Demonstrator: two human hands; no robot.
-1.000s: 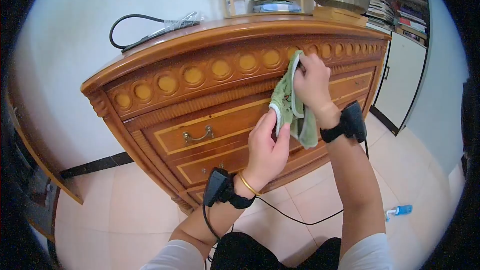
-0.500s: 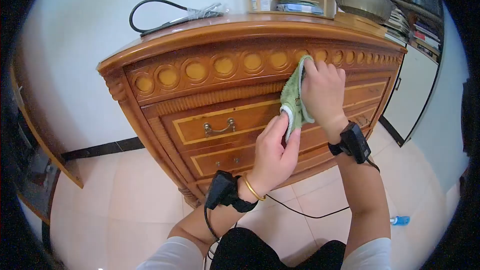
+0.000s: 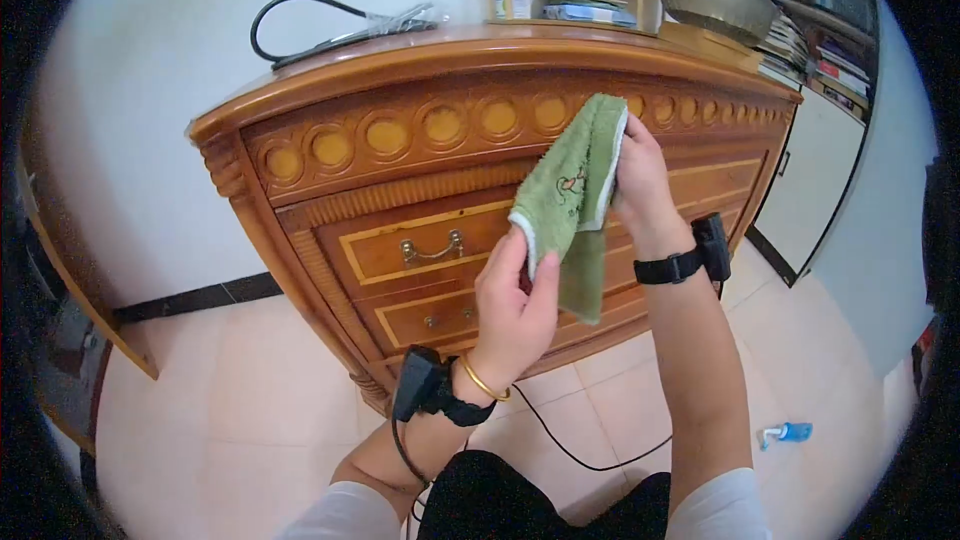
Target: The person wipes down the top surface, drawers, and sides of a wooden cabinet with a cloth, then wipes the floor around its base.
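Note:
A green cloth point(image 3: 563, 185) with white edging and a small embroidered figure hangs between my two hands, in front of the wooden chest of drawers point(image 3: 400, 88). My left hand point(image 3: 520, 300) pinches its lower left edge between thumb and fingers. Higher up, my right hand point(image 3: 643, 175) grips the right side, its fingertips partly hidden behind the fabric. A looser flap of the cloth droops below, between the hands. Left of the cloth shows a brass drawer handle point(image 3: 432, 252).
On the chest top lie a black cable loop point(image 3: 300, 5), a stack of papers point(image 3: 588, 10) and a large bowl point(image 3: 715, 5). A blue bottle point(image 3: 795, 432) lies on the tiled floor at right. A black cord point(image 3: 570, 458) trails between my arms. At right stands a white cabinet point(image 3: 808, 175).
The cloth, bunched against the carved front before, is now spread wider with its embroidery showing. My left hand has moved left and down; my right hand has turned and lowered slightly.

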